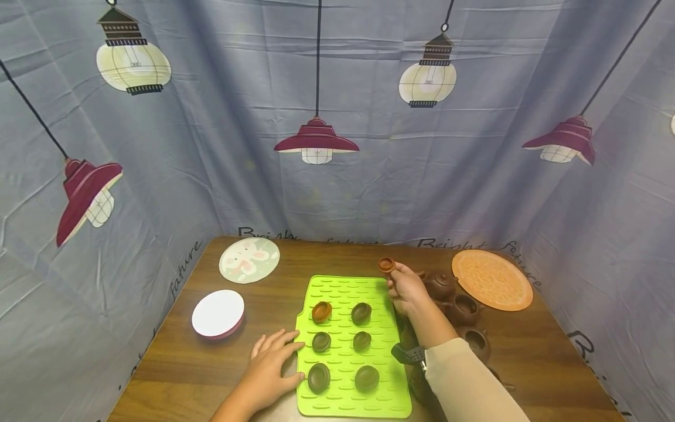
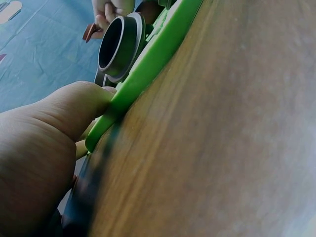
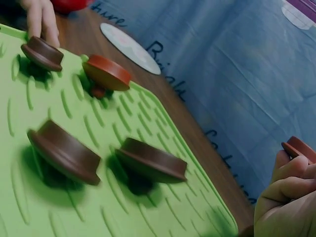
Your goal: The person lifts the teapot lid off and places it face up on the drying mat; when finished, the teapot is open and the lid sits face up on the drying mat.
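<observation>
My right hand (image 1: pixel 408 290) pinches a reddish-brown teapot lid (image 1: pixel 387 265) above the far right corner of a green drying mat (image 1: pixel 340 363). In the right wrist view, the held lid (image 3: pixel 300 148) shows only partly, at the right edge. Several teapot lids lie upside down in two columns on the mat, among them an orange-brown lid (image 1: pixel 321 312) and a dark brown lid (image 1: pixel 319 378). My left hand (image 1: pixel 271 366) has its fingers spread, touching the mat's left edge. In the left wrist view the thumb lies against that edge, close to a dark lid (image 2: pixel 117 47).
Several brown teapots, including a lidded teapot (image 1: pixel 440 285) and an open teapot (image 1: pixel 479 344), stand right of the mat, partly hidden by my right arm. An orange round mat (image 1: pixel 493 280) lies behind them. At left are a white-topped bowl-like object (image 1: pixel 218 313) and a rabbit-print mat (image 1: pixel 249 259).
</observation>
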Motion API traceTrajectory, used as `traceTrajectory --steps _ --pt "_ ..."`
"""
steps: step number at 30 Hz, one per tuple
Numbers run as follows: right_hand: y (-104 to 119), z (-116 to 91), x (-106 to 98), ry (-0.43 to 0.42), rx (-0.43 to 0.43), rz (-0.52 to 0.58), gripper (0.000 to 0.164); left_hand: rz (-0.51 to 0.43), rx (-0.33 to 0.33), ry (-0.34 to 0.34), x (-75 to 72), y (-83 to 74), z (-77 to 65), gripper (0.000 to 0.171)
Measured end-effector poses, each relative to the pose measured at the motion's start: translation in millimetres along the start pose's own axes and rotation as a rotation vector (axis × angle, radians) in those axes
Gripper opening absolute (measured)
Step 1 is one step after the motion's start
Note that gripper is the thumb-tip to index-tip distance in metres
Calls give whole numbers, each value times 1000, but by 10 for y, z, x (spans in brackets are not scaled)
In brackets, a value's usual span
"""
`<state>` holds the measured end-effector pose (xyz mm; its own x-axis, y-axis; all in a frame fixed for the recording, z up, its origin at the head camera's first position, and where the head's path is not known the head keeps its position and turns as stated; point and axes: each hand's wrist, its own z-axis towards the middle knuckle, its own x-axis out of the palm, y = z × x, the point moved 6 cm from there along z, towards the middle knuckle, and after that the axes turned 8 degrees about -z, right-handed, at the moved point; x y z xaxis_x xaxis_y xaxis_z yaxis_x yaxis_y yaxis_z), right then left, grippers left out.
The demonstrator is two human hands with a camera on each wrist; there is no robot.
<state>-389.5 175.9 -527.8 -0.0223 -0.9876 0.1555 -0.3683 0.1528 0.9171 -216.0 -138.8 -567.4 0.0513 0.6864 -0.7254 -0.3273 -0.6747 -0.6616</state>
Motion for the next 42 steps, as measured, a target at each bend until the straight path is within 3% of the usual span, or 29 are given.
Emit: traceTrajectory --steps 6,13,23,34,42 --pt "-70 -6 256 25 5 -36 33 -1 -3 2 -14 4 -3 59" --pt "-169 -11 547 58 1 -37 28 -28 -37 54 23 36 4 59" --pt "-239 -9 877 101 13 -42 24 -21 -35 55 33 59 1 59" --pt "-408 82 1092 106 37 -92 25 -39 -34 59 31 36 2 59" --pt "-524 108 1149 72 67 -248 18 -24 -27 56 34 49 13 60"
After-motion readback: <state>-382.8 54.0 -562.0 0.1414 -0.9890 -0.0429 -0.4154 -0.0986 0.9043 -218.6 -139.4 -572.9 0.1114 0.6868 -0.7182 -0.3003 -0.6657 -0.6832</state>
